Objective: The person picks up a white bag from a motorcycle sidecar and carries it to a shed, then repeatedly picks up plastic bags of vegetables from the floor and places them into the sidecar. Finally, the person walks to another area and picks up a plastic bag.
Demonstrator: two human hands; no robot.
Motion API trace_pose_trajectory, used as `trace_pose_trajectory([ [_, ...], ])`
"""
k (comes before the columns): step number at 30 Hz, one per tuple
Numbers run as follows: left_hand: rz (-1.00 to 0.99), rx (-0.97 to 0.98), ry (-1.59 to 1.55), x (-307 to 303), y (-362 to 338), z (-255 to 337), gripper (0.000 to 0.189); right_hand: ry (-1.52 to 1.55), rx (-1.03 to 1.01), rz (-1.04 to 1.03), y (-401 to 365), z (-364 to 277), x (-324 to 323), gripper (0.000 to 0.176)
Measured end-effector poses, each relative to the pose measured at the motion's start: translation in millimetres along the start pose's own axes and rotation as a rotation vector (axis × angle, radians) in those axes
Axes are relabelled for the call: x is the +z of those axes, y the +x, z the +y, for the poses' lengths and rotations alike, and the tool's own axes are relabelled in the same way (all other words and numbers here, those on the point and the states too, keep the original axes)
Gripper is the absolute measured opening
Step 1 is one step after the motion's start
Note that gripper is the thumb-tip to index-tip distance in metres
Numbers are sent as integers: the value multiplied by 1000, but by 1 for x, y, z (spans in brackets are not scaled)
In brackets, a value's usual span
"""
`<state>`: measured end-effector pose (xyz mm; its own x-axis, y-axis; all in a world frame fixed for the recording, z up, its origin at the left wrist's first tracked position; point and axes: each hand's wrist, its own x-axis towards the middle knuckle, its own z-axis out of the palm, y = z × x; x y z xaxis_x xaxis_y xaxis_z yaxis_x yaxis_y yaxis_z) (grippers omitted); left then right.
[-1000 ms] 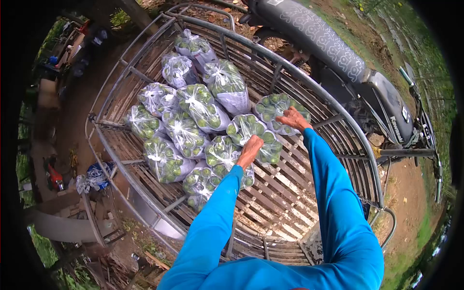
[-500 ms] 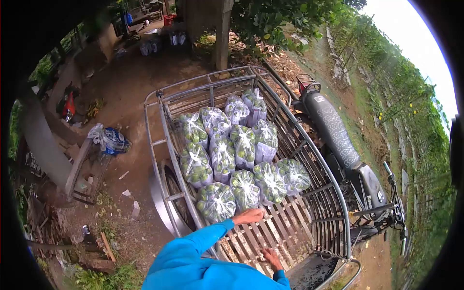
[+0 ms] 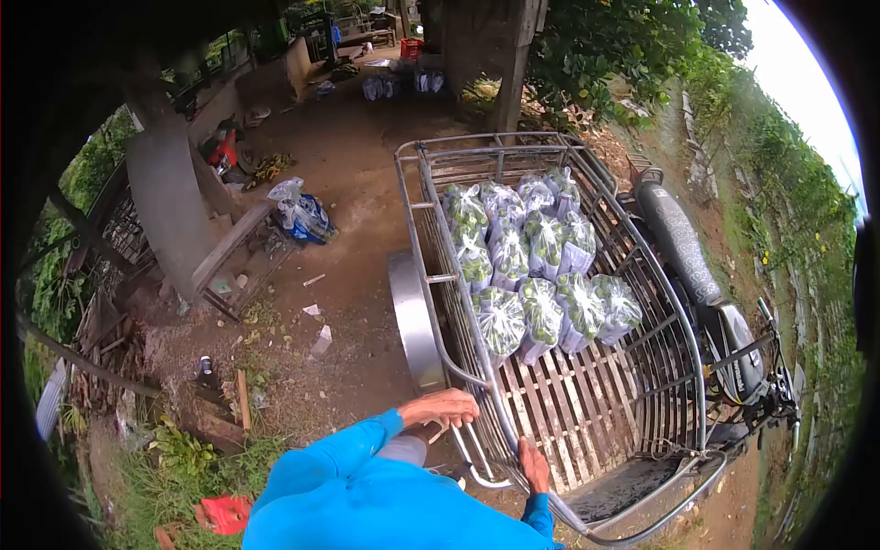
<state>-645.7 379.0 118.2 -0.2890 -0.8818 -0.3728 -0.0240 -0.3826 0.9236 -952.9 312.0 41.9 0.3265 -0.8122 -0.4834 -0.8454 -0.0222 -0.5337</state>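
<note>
Clear plastic bags of green produce (image 3: 539, 316), tied at the top, stand grouped on the wooden slats (image 3: 577, 412) of a metal-railed sidecar. My left hand (image 3: 442, 406), its fingers loosely bent and holding nothing, is just outside the near side of the cart, close to the metal bars. On the top metal rail (image 3: 503, 423) at the near corner rests my right hand (image 3: 534, 465), its fingers against the bar. The undersides of both hands are hidden.
A motorcycle (image 3: 683, 238) is attached on the cart's right. The wheel fender (image 3: 415, 321) juts out at its left. A bench (image 3: 231, 246) with a blue and clear bag (image 3: 302, 215) stands farther left. A red scrap (image 3: 223, 514) lies in the grass.
My left hand has left the front bags and come outside the railing. My right hand has gone from above the slats to the rail. The view has swung left.
</note>
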Motion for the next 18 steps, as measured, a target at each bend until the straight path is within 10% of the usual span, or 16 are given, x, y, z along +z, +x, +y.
trace_pose_trajectory([
  [8,23,-35,-83,-39,-102,-26,47,-33,48,354,-3,-2,22,63],
  [11,15,135,-124,-85,-134,-49,48,471,-90,438,24,5,33,41],
  [18,312,-88,-208,-257,-275,-128,53,205,-211,816,81,-170,81,35],
])
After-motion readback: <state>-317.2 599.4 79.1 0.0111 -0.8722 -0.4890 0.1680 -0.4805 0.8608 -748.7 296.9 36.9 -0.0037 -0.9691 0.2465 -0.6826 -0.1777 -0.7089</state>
